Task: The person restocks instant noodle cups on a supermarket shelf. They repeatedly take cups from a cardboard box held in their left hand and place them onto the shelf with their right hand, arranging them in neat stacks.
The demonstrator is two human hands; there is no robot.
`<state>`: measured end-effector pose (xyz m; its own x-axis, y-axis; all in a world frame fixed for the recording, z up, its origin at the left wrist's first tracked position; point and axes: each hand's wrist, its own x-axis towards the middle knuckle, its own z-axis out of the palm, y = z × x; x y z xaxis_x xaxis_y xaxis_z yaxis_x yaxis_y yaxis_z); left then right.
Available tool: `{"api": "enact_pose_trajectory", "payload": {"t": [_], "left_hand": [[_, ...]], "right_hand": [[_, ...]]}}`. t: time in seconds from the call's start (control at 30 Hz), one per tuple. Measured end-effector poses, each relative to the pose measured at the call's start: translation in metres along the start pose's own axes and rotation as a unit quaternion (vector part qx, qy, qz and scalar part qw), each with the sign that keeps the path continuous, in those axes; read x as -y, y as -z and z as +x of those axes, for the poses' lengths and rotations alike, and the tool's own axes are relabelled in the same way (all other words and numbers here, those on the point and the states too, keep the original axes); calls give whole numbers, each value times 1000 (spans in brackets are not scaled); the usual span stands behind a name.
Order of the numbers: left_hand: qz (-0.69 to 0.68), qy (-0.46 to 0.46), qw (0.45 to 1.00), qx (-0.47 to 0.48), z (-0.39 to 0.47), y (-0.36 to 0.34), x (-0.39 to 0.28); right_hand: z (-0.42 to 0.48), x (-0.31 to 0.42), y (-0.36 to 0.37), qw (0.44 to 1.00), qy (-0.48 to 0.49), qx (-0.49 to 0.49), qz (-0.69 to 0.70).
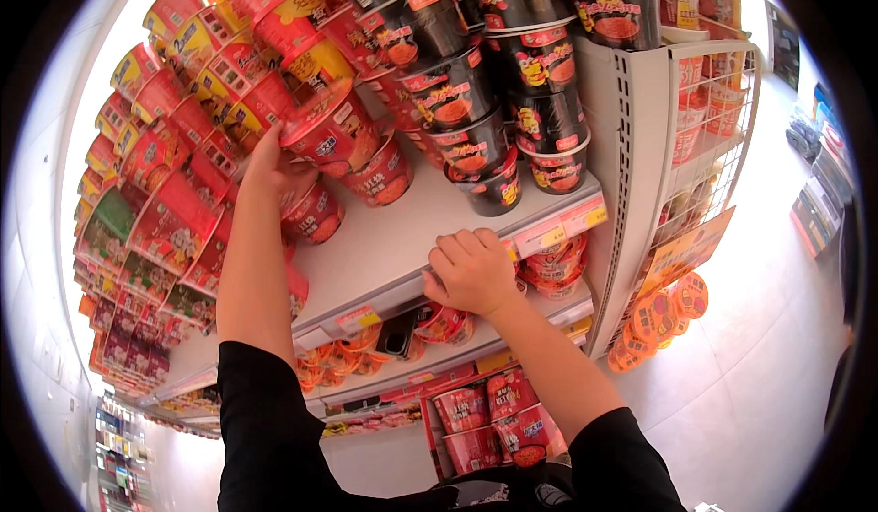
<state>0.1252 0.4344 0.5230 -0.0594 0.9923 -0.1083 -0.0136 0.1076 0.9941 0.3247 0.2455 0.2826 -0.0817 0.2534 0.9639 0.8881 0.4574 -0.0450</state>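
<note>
My left hand [278,165] is up among the stacked instant noodle cups, its fingers against the left side and underside of a red instant noodle cup [336,131]. That cup leans over another red cup [381,176]; part of my fingers is hidden behind it. Below my left hand, a dark red cup [314,213] stands on the white shelf [384,237]. My right hand [473,268] rests at the shelf's front edge, fingers curled in and nothing visible in them. Stacks of black noodle cups [456,100] rise beyond it.
Red and yellow cup stacks [206,66] crowd the left side. Price tags [559,230] line the shelf edge. Lower down, a dark phone-like object [396,333] lies among orange-lidded cups. A wire rack [710,128] flanks the right end, and a red carton of cups [439,436] stands below.
</note>
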Motion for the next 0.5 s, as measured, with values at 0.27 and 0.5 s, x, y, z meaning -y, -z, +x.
{"api": "enact_pose_trajectory", "payload": {"t": [0.27,0.5], "left_hand": [[337,-546,756,-129,-16,-25,11],[560,-441,699,-61,-73,-46,11]], "right_hand": [[-11,-6,1,998,-11,50,-37],[-6,-5,5,998,-7,54,-37]]}}
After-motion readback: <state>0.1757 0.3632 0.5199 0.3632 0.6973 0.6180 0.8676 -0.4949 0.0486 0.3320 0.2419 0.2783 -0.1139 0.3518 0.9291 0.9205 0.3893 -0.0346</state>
